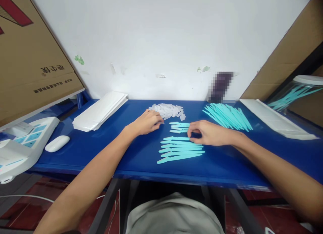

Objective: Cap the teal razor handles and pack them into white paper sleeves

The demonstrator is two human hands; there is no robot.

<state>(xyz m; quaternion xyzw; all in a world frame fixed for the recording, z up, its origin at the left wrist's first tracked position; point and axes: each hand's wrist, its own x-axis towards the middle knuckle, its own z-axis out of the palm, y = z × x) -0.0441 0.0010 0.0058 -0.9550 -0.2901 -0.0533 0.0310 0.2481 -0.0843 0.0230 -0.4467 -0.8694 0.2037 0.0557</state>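
Note:
My left hand point(147, 122) rests on the blue table point(126, 150) with its fingers curled at the edge of a pile of small clear plastic caps point(168, 111). My right hand point(208, 133) lies to the right, fingertips pinched on the end of a teal plastic stick in a short row point(179, 127) of them. Nearer to me, several more teal sticks point(180, 150) lie side by side in a neat row. Whether the left fingers hold a cap is hidden.
A loose heap of teal sticks point(228, 116) lies at the back right, with white sheets point(277, 123) and a clear jar point(295, 92) beyond. A stack of white bags point(99, 111), a white mouse point(57, 143) and a white device point(22, 143) stand left. Cardboard boxes point(30, 59) lean there.

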